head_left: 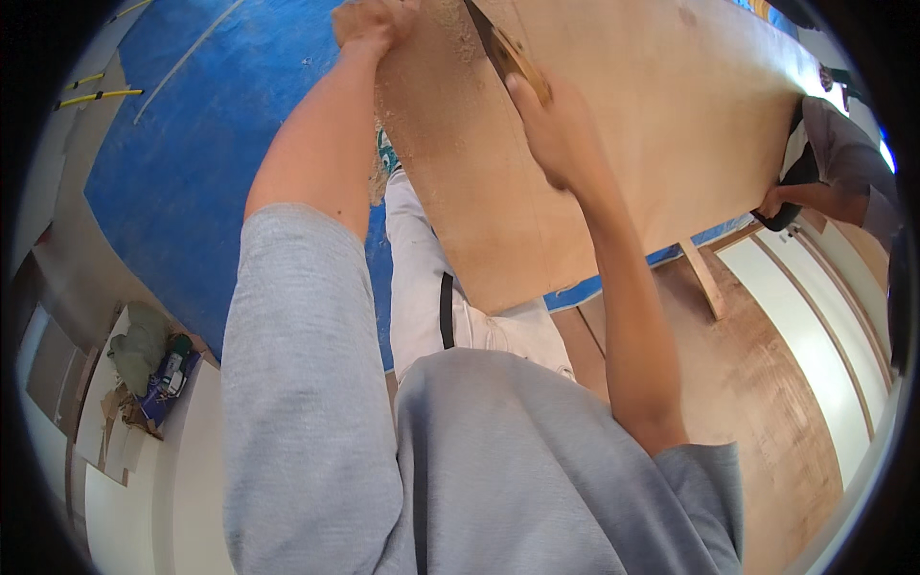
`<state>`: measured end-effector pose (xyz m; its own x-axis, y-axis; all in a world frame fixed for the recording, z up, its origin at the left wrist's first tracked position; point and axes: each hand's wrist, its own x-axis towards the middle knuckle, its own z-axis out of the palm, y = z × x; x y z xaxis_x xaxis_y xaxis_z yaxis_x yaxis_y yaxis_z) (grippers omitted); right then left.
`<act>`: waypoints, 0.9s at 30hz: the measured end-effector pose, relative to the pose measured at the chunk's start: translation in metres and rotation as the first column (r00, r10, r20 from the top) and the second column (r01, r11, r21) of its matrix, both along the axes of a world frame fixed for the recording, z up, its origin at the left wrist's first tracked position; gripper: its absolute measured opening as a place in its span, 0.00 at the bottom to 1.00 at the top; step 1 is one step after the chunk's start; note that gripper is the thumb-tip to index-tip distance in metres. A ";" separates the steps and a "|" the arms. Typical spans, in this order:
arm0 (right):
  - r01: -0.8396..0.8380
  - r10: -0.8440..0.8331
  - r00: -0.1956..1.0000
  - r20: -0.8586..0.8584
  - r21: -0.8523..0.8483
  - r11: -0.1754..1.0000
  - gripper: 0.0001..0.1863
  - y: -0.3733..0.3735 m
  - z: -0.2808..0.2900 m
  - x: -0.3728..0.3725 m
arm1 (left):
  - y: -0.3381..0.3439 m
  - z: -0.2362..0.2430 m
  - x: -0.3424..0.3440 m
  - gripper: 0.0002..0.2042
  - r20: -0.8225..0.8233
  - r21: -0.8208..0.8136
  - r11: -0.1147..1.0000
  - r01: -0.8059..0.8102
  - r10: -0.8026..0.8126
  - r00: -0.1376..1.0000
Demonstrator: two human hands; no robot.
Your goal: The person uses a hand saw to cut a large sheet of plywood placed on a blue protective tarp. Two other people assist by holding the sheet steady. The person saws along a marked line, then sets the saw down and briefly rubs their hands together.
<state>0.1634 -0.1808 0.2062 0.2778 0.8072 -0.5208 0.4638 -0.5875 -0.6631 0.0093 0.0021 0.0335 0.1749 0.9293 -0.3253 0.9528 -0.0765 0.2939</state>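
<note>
A wide, pale plywood board [652, 125] stretches in front of me at about thigh height. My right hand [558, 134] is closed around the wooden handle of a handsaw [520, 65]. The saw's dark blade lies along a cut near the board's left side, where sawdust [460, 38] is scattered. At the top, my left hand [372, 23] is closed on the left edge of the board, its fingertips partly hidden. The blade's far end runs out of the picture.
Another person's hand [770, 202] holds the board's right end. Blue sheeting [182, 172] covers the floor at left. A wooden batten [704, 278] lies beneath the board at right. A box of tools [171, 369] sits at lower left; white panels [795, 326] lie right.
</note>
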 end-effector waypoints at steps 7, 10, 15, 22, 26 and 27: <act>0.137 -0.126 0.989 0.076 -0.161 0.978 0.24 -0.190 0.153 -0.009 | 0.000 -0.004 -0.008 0.35 -0.001 0.089 0.996 -0.026 0.026 1.000; 0.131 -0.122 0.991 0.062 -0.186 0.974 0.24 -0.182 0.151 -0.008 | 0.000 -0.002 -0.007 0.35 -0.003 0.089 0.996 0.013 -0.013 1.000; 0.094 -0.090 0.995 0.046 -0.081 0.992 0.25 -0.060 0.036 -0.002 | 0.003 -0.006 0.001 0.35 0.015 -0.024 0.999 -0.026 0.027 1.000; 0.091 -0.099 0.994 0.054 0.137 0.986 0.25 0.024 -0.052 -0.010 | 0.004 0.000 0.002 0.39 0.024 -0.021 1.000 0.013 -0.012 1.000; 0.226 -0.225 0.974 -0.022 0.138 0.964 0.26 0.019 -0.060 -0.004 | -0.002 0.006 0.005 0.36 0.021 0.024 1.000 0.008 -0.009 1.000; 0.184 -0.186 0.983 0.007 0.116 0.976 0.24 0.018 -0.058 0.000 | -0.001 0.008 0.006 0.36 -0.039 0.028 0.999 0.017 -0.016 0.999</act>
